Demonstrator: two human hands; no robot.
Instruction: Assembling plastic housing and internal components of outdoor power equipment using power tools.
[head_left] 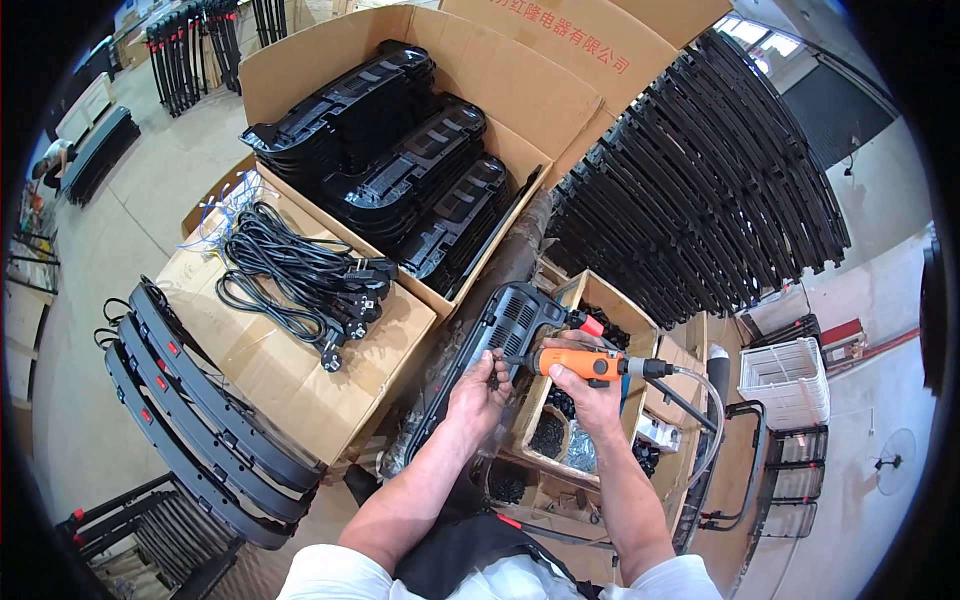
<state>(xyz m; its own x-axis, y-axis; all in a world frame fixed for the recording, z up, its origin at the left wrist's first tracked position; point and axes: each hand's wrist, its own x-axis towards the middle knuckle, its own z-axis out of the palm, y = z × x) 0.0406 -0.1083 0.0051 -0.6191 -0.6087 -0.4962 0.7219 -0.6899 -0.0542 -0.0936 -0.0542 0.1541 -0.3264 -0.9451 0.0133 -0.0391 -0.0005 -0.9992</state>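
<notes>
In front of me lies a long black plastic housing (512,315) with vent slots, resting at a slant. My right hand (590,398) is wrapped round an orange air screwdriver (578,362), whose bit points left over the housing. A clear hose (712,415) runs from its back end. My left hand (480,388) is at the housing, its fingers pinched together close to the bit; what they hold, if anything, is too small to make out. Beneath the screwdriver stands a wooden bin (578,474) with compartments of small dark parts.
An open cardboard box (300,45) holds stacked glossy black panels (420,160). On a nearer carton (270,375) lie coiled black power cords (290,270). Curved grey housings (190,420) lean at the left. Stacked black frames (700,180) stand at the right; a person (55,160) bends far left.
</notes>
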